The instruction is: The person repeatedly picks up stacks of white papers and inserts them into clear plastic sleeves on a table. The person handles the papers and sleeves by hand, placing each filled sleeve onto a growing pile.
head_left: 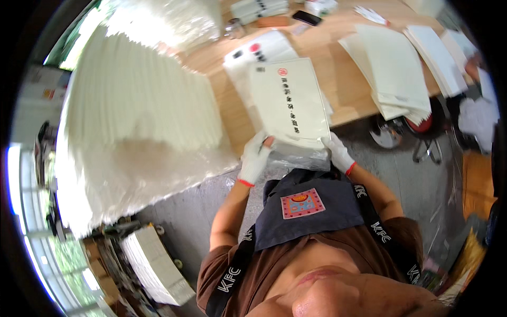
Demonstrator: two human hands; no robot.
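Observation:
At the table's near edge, my two hands hold a cream document envelope (290, 100) with dark printing and a small red round mark, one hand at each near corner. Clear plastic film (301, 157) hangs below its near end, apparently from a bag around it. My left hand (256, 157), in a white glove with a red cuff, grips the left corner, a bare fingertip showing. The right corner is in my right hand (338, 152), gloved alike, its fingers partly hidden. More printed white envelopes (264, 46) lie under and behind the held one.
A tall plastic-wrapped stack of cream sheets (142, 100) stands at left. Fanned cream envelopes (396, 68) lie on the wooden table (338, 95) at right. Farther back are a black phone (307, 18), a loose glove (372, 15) and a glass jar (234, 28). Another person's hand (473, 67) shows far right.

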